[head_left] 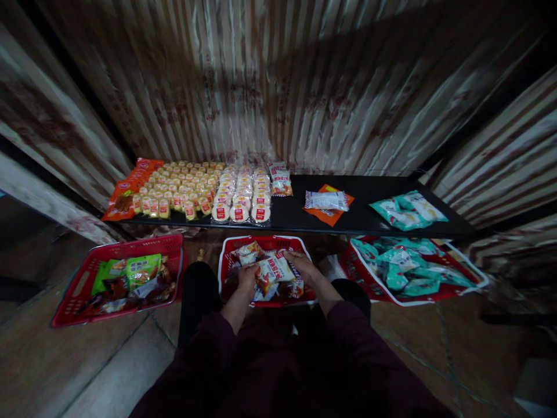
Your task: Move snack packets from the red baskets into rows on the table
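Note:
My left hand [248, 280] and my right hand [302, 265] hold a white snack packet [274, 273] with red print between them, one at each side. The packet is over a red basket with a white rim [223, 261] that stands between my knees. More snack packets [249, 252] of white, orange and red lie in that basket, partly hidden by my hands. Just above on the black shelf, similar white and red packets [281, 180] lie at the end of rows of round white wrapped cakes [239, 213].
On the shelf [361, 200] also sit small yellow wrapped cakes [174, 188], orange bags [126, 191], a pale packet [326, 200] on an orange one and teal packets [409, 210]. A red basket [65, 305] stands left; another basket [481, 278] with teal packets stands right. Striped curtain [243, 87] behind.

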A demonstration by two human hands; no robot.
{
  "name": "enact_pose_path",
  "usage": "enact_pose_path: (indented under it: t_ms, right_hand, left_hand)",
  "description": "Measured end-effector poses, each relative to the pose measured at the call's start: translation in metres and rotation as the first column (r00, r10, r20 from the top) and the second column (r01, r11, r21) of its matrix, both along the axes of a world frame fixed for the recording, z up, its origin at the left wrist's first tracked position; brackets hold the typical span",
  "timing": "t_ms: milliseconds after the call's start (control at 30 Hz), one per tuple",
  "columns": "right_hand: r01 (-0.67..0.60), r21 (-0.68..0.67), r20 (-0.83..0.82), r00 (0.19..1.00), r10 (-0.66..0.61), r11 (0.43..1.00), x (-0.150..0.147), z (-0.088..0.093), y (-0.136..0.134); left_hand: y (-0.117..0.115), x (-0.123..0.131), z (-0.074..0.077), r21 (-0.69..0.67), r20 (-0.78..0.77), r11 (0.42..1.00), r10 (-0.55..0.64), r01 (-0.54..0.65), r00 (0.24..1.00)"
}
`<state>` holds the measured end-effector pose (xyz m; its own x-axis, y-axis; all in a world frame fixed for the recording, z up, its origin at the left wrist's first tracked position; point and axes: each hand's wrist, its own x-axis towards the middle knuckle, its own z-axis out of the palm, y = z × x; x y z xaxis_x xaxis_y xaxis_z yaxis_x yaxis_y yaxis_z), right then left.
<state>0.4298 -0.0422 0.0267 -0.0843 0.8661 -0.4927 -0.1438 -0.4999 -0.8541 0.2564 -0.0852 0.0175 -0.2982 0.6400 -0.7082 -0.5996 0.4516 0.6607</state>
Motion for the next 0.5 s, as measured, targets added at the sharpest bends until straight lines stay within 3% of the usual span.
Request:
enact_pose_path:
  t_ms: [133,233,367,500]
  right_hand:
    - [-0.001,-0.096,0.046,0.999,0.005,0.995,0.004,0.003,-0.006]
    - [0.033,-0.18,-0.039,0.998,-0.04,0.983,0.004,0.0,-0.014]
    - [0.113,-0.182,-0.159,0.977,-0.143,0.977,-0.002,-0.006,-0.022]
    - [0.224,-0.147,-0.117,0.963,-0.242,0.963,-0.008,-0.008,-0.023]
  left_hand:
    - [0.002,-0.002,0.0,-0.05,0.025,0.996,0.07,-0.069,0.997]
    - [0.003,0.0,0.0,-0.076,0.064,0.992,0.102,-0.097,0.993]
    - [0.003,0.007,0.001,-0.095,0.127,0.991,0.108,-0.096,0.986]
    - [0.0,0.01,0.006,-0.099,0.17,0.993,0.082,-0.066,0.982]
